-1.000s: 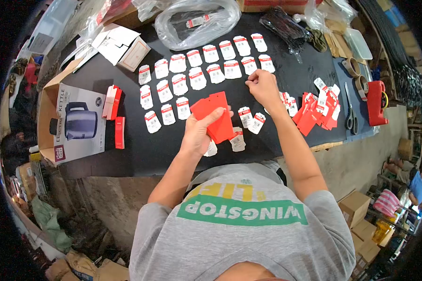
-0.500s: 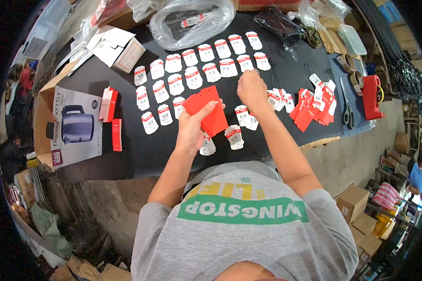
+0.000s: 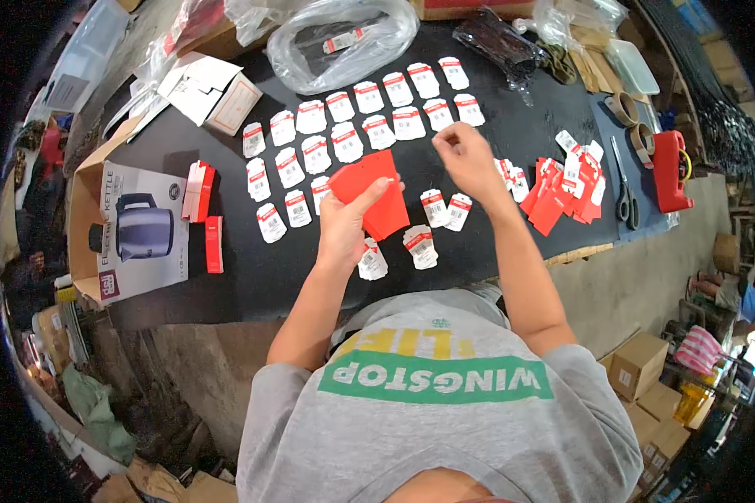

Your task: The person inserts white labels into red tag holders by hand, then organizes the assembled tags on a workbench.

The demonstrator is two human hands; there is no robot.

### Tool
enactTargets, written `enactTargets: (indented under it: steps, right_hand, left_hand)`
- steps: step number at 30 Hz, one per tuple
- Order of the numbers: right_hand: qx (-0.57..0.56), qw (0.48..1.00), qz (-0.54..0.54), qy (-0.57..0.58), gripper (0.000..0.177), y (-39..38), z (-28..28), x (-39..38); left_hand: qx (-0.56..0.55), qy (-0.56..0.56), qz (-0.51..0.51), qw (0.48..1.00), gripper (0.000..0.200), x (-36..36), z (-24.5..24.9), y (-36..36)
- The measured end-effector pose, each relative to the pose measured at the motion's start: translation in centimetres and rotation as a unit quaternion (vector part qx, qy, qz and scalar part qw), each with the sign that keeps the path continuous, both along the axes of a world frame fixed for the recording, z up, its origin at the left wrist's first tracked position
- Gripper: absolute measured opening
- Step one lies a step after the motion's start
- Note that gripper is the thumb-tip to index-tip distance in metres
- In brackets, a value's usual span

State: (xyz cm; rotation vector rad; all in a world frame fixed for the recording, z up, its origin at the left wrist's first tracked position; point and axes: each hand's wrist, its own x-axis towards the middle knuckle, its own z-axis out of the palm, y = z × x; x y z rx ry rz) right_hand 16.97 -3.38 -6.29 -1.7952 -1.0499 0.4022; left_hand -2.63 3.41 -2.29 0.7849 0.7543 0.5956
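My left hand [image 3: 344, 225] is closed around a small stack of red hang tags [image 3: 382, 210], thumb across their face. Over the table to its right hovers my right hand [image 3: 468, 161], fingers curled into a pinch; whatever they hold, if anything, is too small to make out. White barcode tags with red tops lie in rows beyond my hands, one pile of them [image 3: 408, 123] near my right fingertips. Closer to me are more white tags [image 3: 420, 247], some partly covered by the red stack. A loose heap of red and white tags [image 3: 554, 197] lies right of my right hand.
On the left stand an electric kettle box [image 3: 147, 268] and red tag bundles [image 3: 214, 245]. A plastic bag [image 3: 298, 75] and white carton [image 3: 231, 105] sit at the back. Scissors [image 3: 625, 205], tape rolls [image 3: 621, 109] and a red tape dispenser [image 3: 669, 172] lie at the right.
My right hand has shifted slightly right and toward me, away from the rows of tags. My left hand keeps its hold on the red tags, almost in place.
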Motion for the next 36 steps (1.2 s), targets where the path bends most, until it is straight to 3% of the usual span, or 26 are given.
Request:
enactTargets:
  steps: [1, 2, 4, 5, 8, 20, 23, 24, 26, 27, 31, 34, 35, 36]
  right_hand:
    - [-0.035, 0.994, 0.006, 0.108, 0.018, -0.3, 1.5, 0.0]
    - [-0.033, 0.994, 0.009, 0.108, 0.018, -0.6, 2.5, 0.0]
    - [0.011, 0.963, 0.042, 0.266, 0.011, -1.2, 4.1, 0.0]
    - [0.019, 0.957, 0.049, 0.286, 0.007, -1.3, 4.9, 0.0]
    - [0.029, 0.952, 0.096, 0.289, 0.006, -1.5, 5.9, -0.5]
    - [0.044, 0.969, 0.054, 0.235, 0.025, -1.2, 6.5, -1.1]
    - [0.050, 0.947, 0.064, 0.311, 0.036, -1.8, 7.3, -0.8]
    - [0.048, 0.939, 0.074, 0.331, 0.032, -2.3, 8.3, -0.7]
    - [0.080, 0.928, 0.096, 0.350, 0.026, -3.0, 8.8, -0.1]
    - [0.101, 0.924, 0.101, 0.356, 0.021, -3.6, 9.2, 0.2]
    - [0.085, 0.911, 0.081, 0.394, 0.024, -6.5, 11.7, 2.5]
    - [0.037, 0.962, 0.000, 0.271, 0.024, -8.6, 12.6, 5.5]
    - [0.049, 0.972, -0.034, 0.226, 0.023, -9.1, 12.4, 6.9]
    - [0.060, 0.980, -0.068, 0.180, 0.023, -9.5, 12.0, 8.4]
  left_hand:
    - [0.029, 0.008, -0.011, 0.999, 0.025, 0.2, -0.3, 0.2]
    - [0.031, 0.009, -0.009, 0.999, 0.025, 0.5, -0.7, 0.3]
    - [0.075, 0.016, 0.008, 0.997, 0.025, 1.2, -1.0, 0.3]
    - [0.085, 0.027, 0.010, 0.996, 0.023, 1.6, -0.9, 0.2]
    - [0.123, 0.030, 0.021, 0.992, 0.023, 2.7, -0.5, 0.1]
    - [0.259, 0.061, 0.038, 0.963, 0.017, 4.9, -0.7, 0.0]
    - [0.397, 0.131, 0.017, 0.908, 0.012, 5.0, 0.1, -0.4]
    - [0.473, 0.123, 0.025, 0.872, 0.012, 5.1, 0.2, -0.4]
    - [0.532, 0.082, 0.042, 0.842, 0.018, 6.0, 1.2, -0.5]
    - [0.599, 0.076, 0.042, 0.796, 0.021, 6.5, 1.7, -0.3]
    - [0.695, -0.023, -0.009, 0.719, 0.023, 8.8, 4.0, -0.5]
    - [0.644, -0.010, -0.039, 0.764, 0.022, 11.1, 4.3, -2.8]
    - [0.552, 0.038, -0.104, 0.826, 0.020, 11.9, 4.1, -3.9]
    - [0.534, 0.028, -0.113, 0.838, 0.015, 12.9, 3.9, -4.8]
